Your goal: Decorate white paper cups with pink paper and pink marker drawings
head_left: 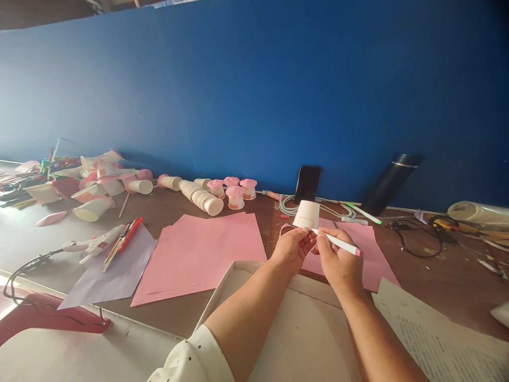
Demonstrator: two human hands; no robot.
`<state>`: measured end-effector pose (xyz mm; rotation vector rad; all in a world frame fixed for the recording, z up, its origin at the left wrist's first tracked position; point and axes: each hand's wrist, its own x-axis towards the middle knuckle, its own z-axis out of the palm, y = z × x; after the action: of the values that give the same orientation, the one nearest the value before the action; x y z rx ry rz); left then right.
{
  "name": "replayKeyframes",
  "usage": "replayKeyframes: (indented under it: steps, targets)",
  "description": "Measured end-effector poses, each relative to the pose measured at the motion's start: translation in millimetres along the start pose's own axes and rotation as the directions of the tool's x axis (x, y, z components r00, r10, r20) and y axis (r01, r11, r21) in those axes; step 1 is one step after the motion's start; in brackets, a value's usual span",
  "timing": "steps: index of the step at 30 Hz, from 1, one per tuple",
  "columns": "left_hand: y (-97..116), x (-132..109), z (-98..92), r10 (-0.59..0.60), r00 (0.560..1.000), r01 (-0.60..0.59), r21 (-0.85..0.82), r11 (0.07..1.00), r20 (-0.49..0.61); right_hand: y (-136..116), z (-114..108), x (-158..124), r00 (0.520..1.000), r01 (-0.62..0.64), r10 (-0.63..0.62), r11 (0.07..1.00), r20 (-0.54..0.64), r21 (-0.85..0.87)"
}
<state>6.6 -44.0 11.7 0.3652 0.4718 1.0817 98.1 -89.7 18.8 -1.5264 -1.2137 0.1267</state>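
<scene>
Nearest, a white tray [306, 329] lies beneath the forearms. Beyond it, the right hand [342, 265] has its fingers closed round a white marker [341, 244], the tip directed at the lower edge of a paper cup [312, 211]; contact cannot be confirmed. The left hand [292, 247] has its fingers pinched narrow at that same edge. The cup is inverted, wide end down, at the near side of the phone [308, 183], and bears a reddish rectangular outline. It is judged light, thin-walled and easily dented, with a dry surface unlikely to slip; the stiffer rim appears the soundest hold, under light pressure, clear of the outline. Farthest stands a blue partition [254, 95].
</scene>
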Motion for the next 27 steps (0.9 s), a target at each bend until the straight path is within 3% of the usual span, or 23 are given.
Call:
replayKeyframes:
  steps: [27]
  targets:
    - [1.6,-1.9,2.4,-0.004,1.0,0.004,0.023,1.0,-0.01,-4.5,-1.9,-0.2,1.0,0.004,-0.004,1.0,0.0,-0.014]
